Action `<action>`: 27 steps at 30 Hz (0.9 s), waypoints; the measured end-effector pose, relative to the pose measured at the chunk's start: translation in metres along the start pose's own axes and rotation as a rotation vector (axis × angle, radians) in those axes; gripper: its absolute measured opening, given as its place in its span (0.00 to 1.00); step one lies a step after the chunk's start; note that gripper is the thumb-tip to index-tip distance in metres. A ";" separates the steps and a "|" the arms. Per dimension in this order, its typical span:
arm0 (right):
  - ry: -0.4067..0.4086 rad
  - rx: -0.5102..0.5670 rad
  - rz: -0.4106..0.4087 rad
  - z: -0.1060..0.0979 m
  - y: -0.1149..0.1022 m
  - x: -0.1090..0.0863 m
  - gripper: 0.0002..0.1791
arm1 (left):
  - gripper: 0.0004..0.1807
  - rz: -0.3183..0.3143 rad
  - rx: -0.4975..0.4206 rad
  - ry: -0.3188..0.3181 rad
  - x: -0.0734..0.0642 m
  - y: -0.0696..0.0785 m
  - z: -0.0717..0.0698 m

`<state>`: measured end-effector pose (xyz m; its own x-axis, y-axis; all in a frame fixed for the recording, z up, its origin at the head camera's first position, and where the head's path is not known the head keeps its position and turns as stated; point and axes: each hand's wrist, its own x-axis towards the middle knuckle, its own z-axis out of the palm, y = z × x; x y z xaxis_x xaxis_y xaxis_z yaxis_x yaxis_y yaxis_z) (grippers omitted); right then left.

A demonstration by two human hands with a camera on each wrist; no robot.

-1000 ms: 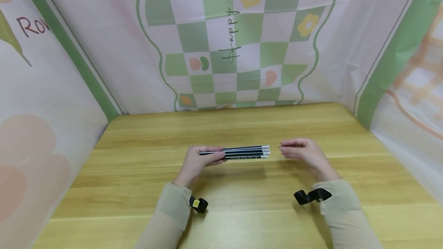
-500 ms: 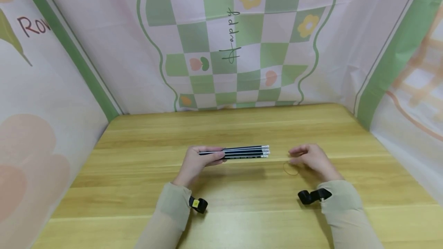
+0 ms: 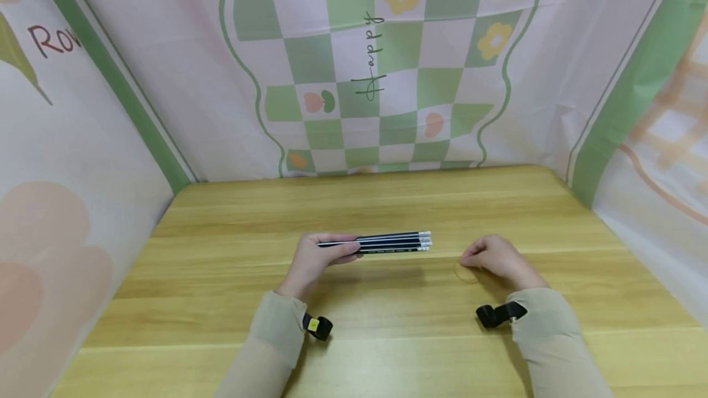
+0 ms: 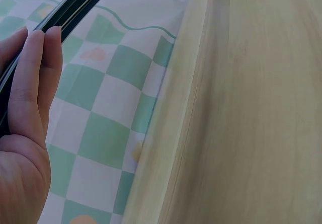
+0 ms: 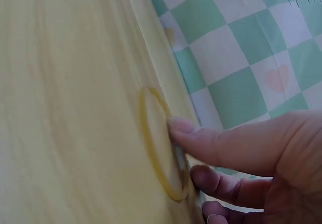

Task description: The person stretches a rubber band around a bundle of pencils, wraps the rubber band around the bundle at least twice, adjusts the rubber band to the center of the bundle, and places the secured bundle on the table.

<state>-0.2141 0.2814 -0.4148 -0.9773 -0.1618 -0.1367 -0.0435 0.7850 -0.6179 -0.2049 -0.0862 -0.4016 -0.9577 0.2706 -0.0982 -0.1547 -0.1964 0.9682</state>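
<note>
My left hand (image 3: 321, 257) grips a bundle of several dark, white-striped pencils (image 3: 393, 242) above the table, white eraser ends pointing right. In the left wrist view, the fingers (image 4: 30, 83) lie along the pencils (image 4: 75, 7), whose ends are out of frame. To the right, my right hand (image 3: 500, 260) pinches the edge of a thin yellow rubber band (image 3: 456, 274) low over the wooden table. In the right wrist view, the thumb (image 5: 201, 136) meets the upper side of the rubber band (image 5: 151, 151), with the fingertips below it partly out of sight.
The wooden table (image 3: 387, 336) spreads under both hands. A checked cloth (image 3: 359, 109) hangs behind its far edge, and printed cloth walls (image 3: 72, 232) stand at the sides. Each wrist carries a black strap device (image 3: 318, 327).
My right hand has moved down and slightly right from beside the eraser ends, parted its fingers, then brought them together at the rubber band. The left hand and pencils have stayed in place.
</note>
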 end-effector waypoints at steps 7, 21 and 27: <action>0.016 0.346 -0.018 0.003 -0.004 0.005 0.16 | 0.16 0.005 0.010 -0.011 0.000 0.000 0.000; -0.112 0.870 -0.133 0.015 -0.020 0.008 0.12 | 0.16 0.008 -0.020 0.006 0.001 0.000 -0.001; -0.112 0.896 -0.175 0.020 -0.024 0.010 0.19 | 0.16 0.017 -0.016 0.005 0.001 -0.001 -0.002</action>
<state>-0.2190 0.2487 -0.4171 -0.9440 -0.3287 -0.0298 0.0336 -0.0059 -0.9994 -0.2065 -0.0872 -0.4033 -0.9613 0.2626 -0.0833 -0.1427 -0.2160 0.9659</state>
